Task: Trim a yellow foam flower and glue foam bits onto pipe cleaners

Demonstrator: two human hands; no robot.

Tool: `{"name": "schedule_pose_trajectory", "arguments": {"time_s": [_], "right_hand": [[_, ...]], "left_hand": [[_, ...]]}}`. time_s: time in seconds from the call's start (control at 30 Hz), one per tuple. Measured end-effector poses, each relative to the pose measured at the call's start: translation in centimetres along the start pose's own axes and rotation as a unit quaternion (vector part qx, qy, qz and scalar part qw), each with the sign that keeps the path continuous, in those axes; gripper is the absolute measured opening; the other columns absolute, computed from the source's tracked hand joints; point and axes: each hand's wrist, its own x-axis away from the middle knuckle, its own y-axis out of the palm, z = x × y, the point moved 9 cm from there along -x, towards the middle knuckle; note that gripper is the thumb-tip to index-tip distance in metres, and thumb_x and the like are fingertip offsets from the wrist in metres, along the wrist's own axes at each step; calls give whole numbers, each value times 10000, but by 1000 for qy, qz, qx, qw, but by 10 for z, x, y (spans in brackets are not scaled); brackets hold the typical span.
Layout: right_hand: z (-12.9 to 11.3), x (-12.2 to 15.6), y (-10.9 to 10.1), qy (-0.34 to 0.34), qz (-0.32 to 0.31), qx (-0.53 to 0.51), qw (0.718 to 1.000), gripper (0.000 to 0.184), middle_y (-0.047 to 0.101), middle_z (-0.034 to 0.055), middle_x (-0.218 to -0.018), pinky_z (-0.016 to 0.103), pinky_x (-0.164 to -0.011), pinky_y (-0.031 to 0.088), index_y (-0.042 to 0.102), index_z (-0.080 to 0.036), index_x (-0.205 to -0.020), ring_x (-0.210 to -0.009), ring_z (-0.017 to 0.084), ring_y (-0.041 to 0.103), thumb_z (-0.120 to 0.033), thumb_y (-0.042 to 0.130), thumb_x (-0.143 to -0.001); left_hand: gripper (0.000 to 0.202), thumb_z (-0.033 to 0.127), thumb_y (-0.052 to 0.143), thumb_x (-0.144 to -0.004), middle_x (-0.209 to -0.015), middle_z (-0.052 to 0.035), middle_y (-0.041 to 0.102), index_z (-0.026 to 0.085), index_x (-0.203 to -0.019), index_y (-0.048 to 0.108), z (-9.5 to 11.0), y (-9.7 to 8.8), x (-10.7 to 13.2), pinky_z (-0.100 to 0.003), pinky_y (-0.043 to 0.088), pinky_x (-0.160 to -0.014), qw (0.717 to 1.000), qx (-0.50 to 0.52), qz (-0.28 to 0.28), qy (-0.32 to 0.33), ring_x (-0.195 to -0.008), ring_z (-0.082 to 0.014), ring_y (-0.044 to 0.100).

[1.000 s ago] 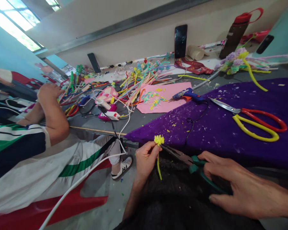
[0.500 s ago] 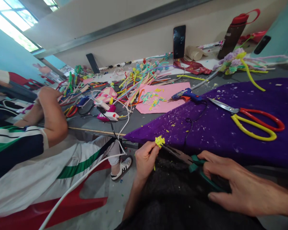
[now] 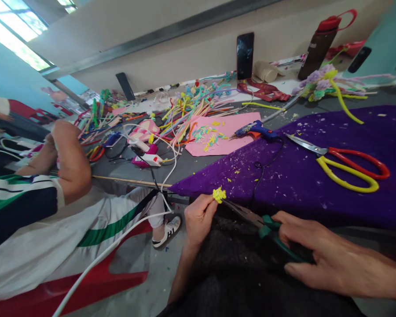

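Note:
Between the thumb and fingers of my left hand is a small yellow fuzzy flower, which looks made of pipe cleaner. My right hand is wrapped around the green handles of long-nose pliers. The pliers' tips reach the flower's right side; whether the jaws grip it I cannot tell. Both hands are over my dark lap, in front of a purple cloth. Large scissors with one red and one yellow handle lie on that cloth, blades pointing left.
A blue glue gun rests by a pink sheet with cut scraps. Many coloured pipe cleaners are heaped behind. A phone and a brown bottle stand at the back. A white cable hangs beside a seated person.
Almost nothing differs. The view has shifted very slightly, and both hands keep their places at the yellow flower and the pliers.

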Motion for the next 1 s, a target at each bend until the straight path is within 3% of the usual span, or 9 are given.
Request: {"name": "schedule_pose_trajectory", "arguments": {"time_s": [0.23,0.5,0.63,0.77,0.9,1.0], "right_hand": [[-5,-6,-3,9,-76,-38,996,105,606,12,-961,237,-601,470,595,-227,-837,-760,157,586,-177,601,-745],[-3,-9,-6,-4,-106,-34,994,60,561,17,-894,241,-612,428,537,-192,-804,-751,145,537,-185,587,-773],[-3,-14,-5,2,-121,-42,992,132,529,-9,-824,232,-591,408,468,-190,-728,-702,124,511,-171,595,-756],[-6,-16,-12,-9,-74,-9,997,165,548,-11,-821,242,-608,419,455,-192,-683,-710,133,533,-144,611,-702],[-7,-6,-17,-21,-26,49,998,143,605,21,-961,260,-634,470,551,-219,-762,-835,193,592,-155,635,-666],[-5,3,-17,-24,2,83,996,210,606,32,-1099,298,-729,514,596,-250,-841,-996,249,591,-168,647,-654]], "left_hand": [[139,162,547,-857,-838,-38,687,173,-899,680,5,3,-1,-239,462,-723,997,-37,-29,68,-773,-137,626],[126,139,550,-847,-835,-55,692,162,-892,666,11,5,-1,-264,474,-733,989,-78,-41,118,-782,-158,634],[125,136,556,-842,-837,-58,694,159,-896,666,13,5,-2,-258,470,-738,988,-83,-37,125,-788,-156,633],[124,168,541,-856,-811,-55,682,154,-866,663,5,4,-4,-243,456,-701,995,-53,-33,76,-748,-145,622],[214,236,490,-888,-680,-14,626,161,-773,654,-16,0,-1,-222,429,-605,998,37,-25,-40,-610,-115,571],[246,287,475,-899,-696,-13,635,162,-793,659,-28,3,5,-219,423,-571,984,132,-35,-111,-563,-103,541]]}}
